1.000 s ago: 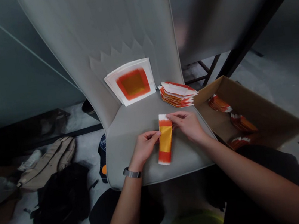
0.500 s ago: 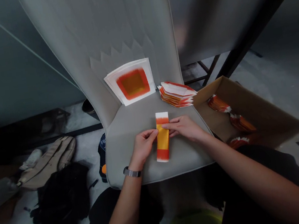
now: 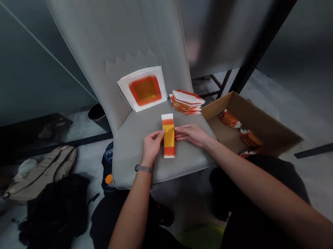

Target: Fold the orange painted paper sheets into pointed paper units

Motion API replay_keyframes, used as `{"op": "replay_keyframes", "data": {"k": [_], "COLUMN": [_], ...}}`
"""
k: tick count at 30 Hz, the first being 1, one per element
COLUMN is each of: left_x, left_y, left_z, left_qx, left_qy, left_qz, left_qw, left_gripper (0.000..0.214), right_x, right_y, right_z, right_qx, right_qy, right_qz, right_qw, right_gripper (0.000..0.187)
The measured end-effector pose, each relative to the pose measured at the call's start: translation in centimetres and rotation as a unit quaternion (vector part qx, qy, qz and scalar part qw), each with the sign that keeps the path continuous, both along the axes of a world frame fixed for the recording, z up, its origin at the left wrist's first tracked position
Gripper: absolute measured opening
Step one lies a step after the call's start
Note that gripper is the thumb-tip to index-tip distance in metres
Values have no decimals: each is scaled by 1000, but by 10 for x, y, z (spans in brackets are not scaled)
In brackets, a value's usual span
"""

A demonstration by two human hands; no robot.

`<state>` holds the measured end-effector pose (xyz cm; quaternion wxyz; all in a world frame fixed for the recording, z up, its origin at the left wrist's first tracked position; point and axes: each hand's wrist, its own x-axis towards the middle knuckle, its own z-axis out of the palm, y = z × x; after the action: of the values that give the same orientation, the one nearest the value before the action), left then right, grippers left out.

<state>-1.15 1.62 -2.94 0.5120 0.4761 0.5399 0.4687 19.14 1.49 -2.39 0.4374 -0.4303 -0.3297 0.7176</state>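
A sheet of joss paper (image 3: 169,141), folded into a narrow upright strip, has white ends, orange-red bands and a gold middle. My left hand (image 3: 152,145) pinches its left edge between thumb and fingers. On the opposite edge, the thumb and fingers of my right hand (image 3: 195,134) close on the paper, partly hidden behind it. Flat, square joss paper sheets (image 3: 145,90) lean against the chair back beyond my hands. Just right of them lies a stack of folded joss paper pieces (image 3: 186,101) with pointed ends.
The grey chair (image 3: 132,146) carries the papers. A cardboard box (image 3: 269,137) at its right holds several bundles of folded paper. On the floor at left lie a beige bag (image 3: 45,171) and black cloth (image 3: 56,217). A dark bin (image 3: 98,116) stands behind.
The view has shifted, so chair and box appear further left and higher. My right thumb has slid from the strip's gold face to its right edge. The left hand keeps its pinch.
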Motion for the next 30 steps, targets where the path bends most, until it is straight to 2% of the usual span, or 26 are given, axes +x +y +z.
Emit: {"op": "replay_keyframes", "data": {"k": [3, 5, 10, 16, 23, 30], "left_x": [5, 5, 4, 3, 2, 0], "left_y": [3, 5, 8, 10, 10, 7], "left_z": [-7, -11, -15, -17, -18, -14], "left_qx": [11, 11, 8, 10, 10, 22], "left_qy": [-17, -30, -47, -48, -51, -29], "left_qz": [15, 22, 18, 14, 16, 2], "left_qw": [1000, 999, 999, 999, 999, 999], "left_gripper": [34, 35, 33, 31, 37, 37], "right_x": [-1, -2, -4, -6, -6, -20], "right_y": [3, 5, 6, 8, 8, -3], "right_z": [-6, -7, -3, 1, 3, 15], "right_qx": [-9, -11, -25, -46, -42, 8], "right_qy": [-20, -32, -42, -59, -77, -142], "right_qz": [-44, -57, -76, -84, -50, -11], "right_qw": [999, 998, 996, 994, 995, 990], "right_gripper": [14, 14, 34, 42, 44, 39]}}
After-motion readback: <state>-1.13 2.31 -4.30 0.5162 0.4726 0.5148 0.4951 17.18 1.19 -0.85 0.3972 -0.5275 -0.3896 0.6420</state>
